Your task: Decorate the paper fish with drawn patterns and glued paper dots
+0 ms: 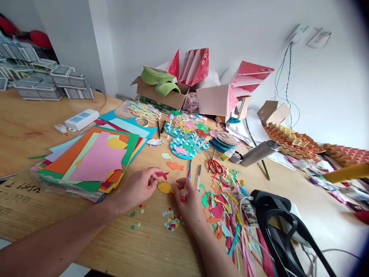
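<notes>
The left hand (pixel 137 188) rests on the desk (pixel 115 246) with its fingers loosely curled around nothing visible, the fingertips (pixel 152 173) just beside a red paper fish (pixel 162 175). The right hand (pixel 188 200), well apart from it, is closed on a slim red-ended pen (pixel 183 195). A yellow paper fish (pixel 165 187) lies between the hands, almost touching the right hand's fingers. At 12 o'clock from it lies an orange paper fish (pixel 175 166). Red-handled scissors (pixel 215 167) sit at 2 o'clock from the right hand, and a heap of coloured paper scraps (pixel 227 207) spreads at 3 o'clock. Small paper bits (pixel 173 220) are scattered at 6 o'clock from the yellow fish. A stack of coloured card (pixel 95 161) lies at 10 o'clock from the left hand, and blue wave-patterned paper circles (pixel 183 148) lie farther out at 12 o'clock.
</notes>
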Demonstrator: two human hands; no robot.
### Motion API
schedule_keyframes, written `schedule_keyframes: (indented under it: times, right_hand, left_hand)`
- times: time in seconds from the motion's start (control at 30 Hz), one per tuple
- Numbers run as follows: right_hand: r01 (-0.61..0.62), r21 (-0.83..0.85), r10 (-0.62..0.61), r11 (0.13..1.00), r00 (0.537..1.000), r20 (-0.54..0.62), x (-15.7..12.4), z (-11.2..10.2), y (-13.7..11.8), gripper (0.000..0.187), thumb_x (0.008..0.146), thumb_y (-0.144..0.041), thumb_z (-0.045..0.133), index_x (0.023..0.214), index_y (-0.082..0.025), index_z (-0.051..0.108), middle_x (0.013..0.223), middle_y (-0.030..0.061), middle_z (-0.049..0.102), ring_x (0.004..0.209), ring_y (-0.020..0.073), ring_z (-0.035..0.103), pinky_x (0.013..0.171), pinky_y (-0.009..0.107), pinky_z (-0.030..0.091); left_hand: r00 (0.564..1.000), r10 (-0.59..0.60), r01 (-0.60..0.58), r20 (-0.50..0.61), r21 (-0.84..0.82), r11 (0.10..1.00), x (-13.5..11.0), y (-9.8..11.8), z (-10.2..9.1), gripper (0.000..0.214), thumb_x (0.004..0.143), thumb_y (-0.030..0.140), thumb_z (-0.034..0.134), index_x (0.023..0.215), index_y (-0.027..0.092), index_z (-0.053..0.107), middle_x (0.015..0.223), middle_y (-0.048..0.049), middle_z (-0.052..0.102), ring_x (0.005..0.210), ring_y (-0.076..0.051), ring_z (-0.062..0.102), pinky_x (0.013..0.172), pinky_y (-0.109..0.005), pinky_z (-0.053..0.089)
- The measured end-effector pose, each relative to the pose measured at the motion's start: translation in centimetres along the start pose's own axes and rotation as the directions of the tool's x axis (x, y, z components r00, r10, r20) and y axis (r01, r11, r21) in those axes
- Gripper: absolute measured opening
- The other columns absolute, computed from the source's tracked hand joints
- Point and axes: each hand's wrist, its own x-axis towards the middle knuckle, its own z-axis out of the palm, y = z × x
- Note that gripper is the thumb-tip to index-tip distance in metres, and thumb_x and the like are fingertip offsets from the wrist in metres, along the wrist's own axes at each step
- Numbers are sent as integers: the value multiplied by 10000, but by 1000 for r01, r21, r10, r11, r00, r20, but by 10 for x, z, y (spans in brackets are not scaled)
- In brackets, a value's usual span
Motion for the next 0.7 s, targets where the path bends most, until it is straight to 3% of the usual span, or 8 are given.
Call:
schedule_keyframes:
  times: [0.13,0.23,0.37,0.47,0.57,0.7]
  right_hand:
    - [65,-155,-65,986,998,5,0,-1,4,90,865,-231,532,951,-225,557,805,26,700,780,218,648,722,340,474]
    - [98,-156,-112,983,990,-83,-1,-3,5,116,909,-238,502,1006,-218,562,854,46,717,840,221,659,760,347,476]
    - [113,16,-105,993,961,-255,-4,-8,-2,177,991,-316,438,1080,-210,548,853,45,732,761,186,651,723,314,464]
    - [133,172,-66,976,936,-346,-7,-11,-11,265,1020,-407,386,1123,-214,535,784,23,721,751,184,649,785,333,453]
    - [139,288,-23,947,928,-372,-6,-13,-14,348,1021,-477,337,1168,-227,531,720,6,683,780,201,655,865,375,438]
    - [25,425,140,905,925,-354,0,-15,-7,435,1005,-532,342,1020,-206,629,726,23,631,728,188,618,779,348,454]
  left_hand:
    - [986,164,-157,-38,136,978,-1,0,0,324,791,24,485,990,179,689,993,-49,717,865,-165,669,782,-269,529]
    - [969,248,-241,-16,190,952,-3,-2,1,342,788,-16,479,951,172,713,967,-58,704,944,-189,646,861,-308,527]
    - [959,276,-283,64,240,929,-6,-5,4,340,814,-17,486,942,172,738,951,-68,686,1031,-221,598,908,-350,517]
    - [953,274,-301,132,286,910,-8,-6,5,319,844,6,486,930,169,747,946,-74,674,1026,-236,570,901,-378,513]
    - [942,281,-328,183,324,887,-10,-3,5,323,858,22,476,945,173,748,967,-84,654,1023,-248,541,902,-408,504]
    - [922,284,-365,263,346,864,-14,1,7,403,839,21,485,1105,201,727,1015,-101,611,1045,-265,511,919,-444,496]
